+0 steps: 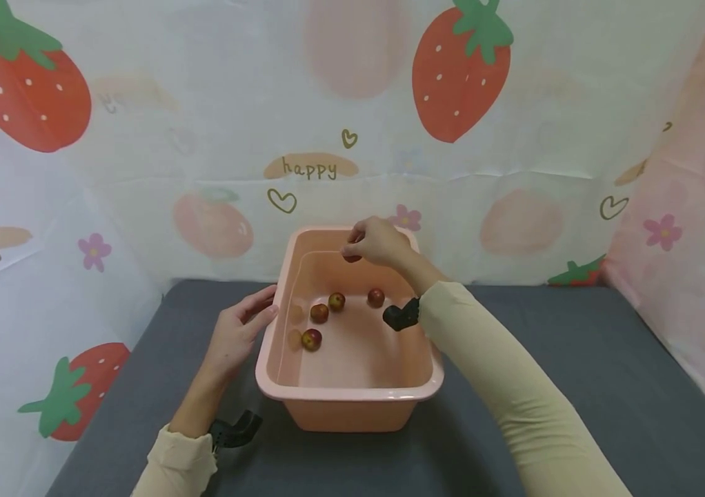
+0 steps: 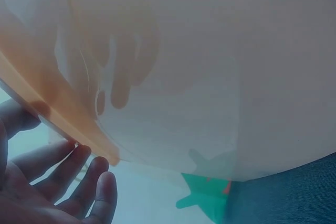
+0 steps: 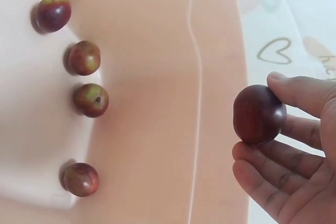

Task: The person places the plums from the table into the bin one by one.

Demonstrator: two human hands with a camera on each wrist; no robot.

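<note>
My right hand is over the far end of a pink plastic basin. Thumb and fingers pinch a dark red plum, which the head view shows only in part beneath them. Several red and greenish plums lie on the basin floor, most along its left side and one plum farther right. At the basin's left rim, my left hand touches the edge from outside. Its fingers are loosely spread against the rim in the left wrist view, with nothing gripped between them.
The basin stands on a dark grey tabletop. Behind it and at both sides hangs a white cloth printed with strawberries, hearts and flowers. Black wrist mounts sit on both forearms, the right one over the basin's right wall.
</note>
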